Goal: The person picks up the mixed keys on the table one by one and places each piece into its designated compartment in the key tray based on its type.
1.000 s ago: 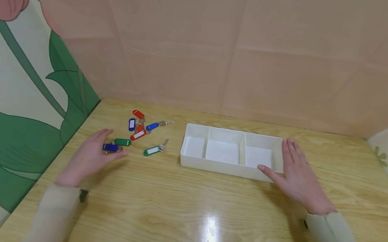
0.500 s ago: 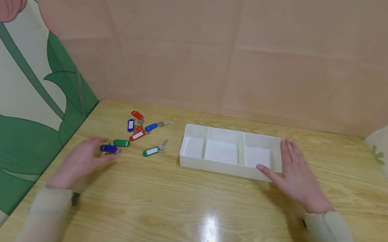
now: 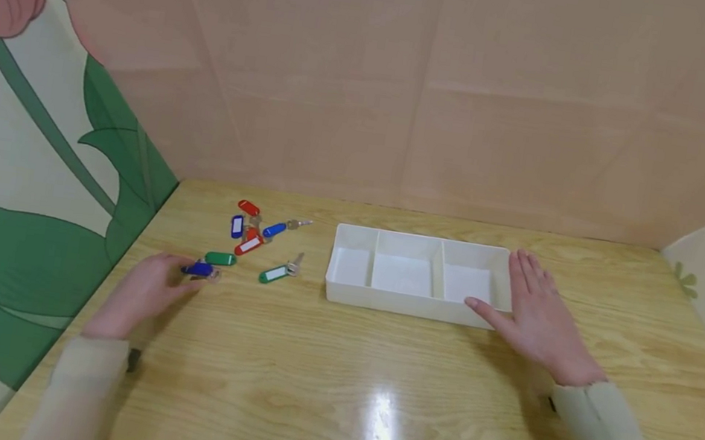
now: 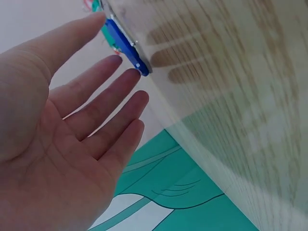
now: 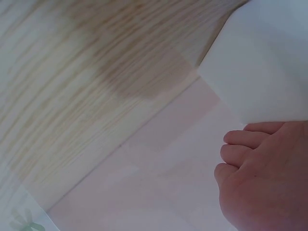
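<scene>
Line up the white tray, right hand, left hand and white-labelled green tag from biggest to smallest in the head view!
1. White tray
2. Right hand
3. Left hand
4. White-labelled green tag

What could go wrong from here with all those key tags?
The left hand isn't wrapped around the nearest blue key tag, so that tag might slip. The green key tag close beside it could get nudged. Farther back, red key tags lie bunched together, so lifting one might drag another.
</scene>
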Demonstrator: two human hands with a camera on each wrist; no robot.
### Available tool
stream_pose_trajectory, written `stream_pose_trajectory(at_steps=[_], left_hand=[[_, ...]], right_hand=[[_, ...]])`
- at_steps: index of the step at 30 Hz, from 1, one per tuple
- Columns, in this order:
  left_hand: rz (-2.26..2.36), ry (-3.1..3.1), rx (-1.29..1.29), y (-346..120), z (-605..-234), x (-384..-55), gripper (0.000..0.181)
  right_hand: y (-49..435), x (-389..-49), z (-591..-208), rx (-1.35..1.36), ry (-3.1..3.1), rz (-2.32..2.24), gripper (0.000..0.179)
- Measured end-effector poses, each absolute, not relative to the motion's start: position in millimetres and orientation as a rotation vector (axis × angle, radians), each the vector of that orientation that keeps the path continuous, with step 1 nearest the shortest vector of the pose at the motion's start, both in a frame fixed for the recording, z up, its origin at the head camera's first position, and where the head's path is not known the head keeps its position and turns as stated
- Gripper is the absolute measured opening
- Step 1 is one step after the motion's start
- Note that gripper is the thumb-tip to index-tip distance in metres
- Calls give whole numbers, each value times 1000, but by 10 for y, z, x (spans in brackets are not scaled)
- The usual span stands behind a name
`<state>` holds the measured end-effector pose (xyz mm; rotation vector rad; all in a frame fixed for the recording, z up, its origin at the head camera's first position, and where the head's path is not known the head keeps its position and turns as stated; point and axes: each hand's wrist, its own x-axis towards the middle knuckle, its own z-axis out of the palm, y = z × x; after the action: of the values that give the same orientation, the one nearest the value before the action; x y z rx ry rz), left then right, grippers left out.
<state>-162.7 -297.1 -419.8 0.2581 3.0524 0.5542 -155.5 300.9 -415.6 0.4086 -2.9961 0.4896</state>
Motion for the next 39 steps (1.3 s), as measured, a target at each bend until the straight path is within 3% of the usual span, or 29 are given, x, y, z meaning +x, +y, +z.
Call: stream_pose_trajectory(at_steps=[39], left_hand=[[690, 2989, 83, -3008, -4286, -1859, 20]], right_hand=[[3012, -1562, -4173, 407, -2998, 498, 107]])
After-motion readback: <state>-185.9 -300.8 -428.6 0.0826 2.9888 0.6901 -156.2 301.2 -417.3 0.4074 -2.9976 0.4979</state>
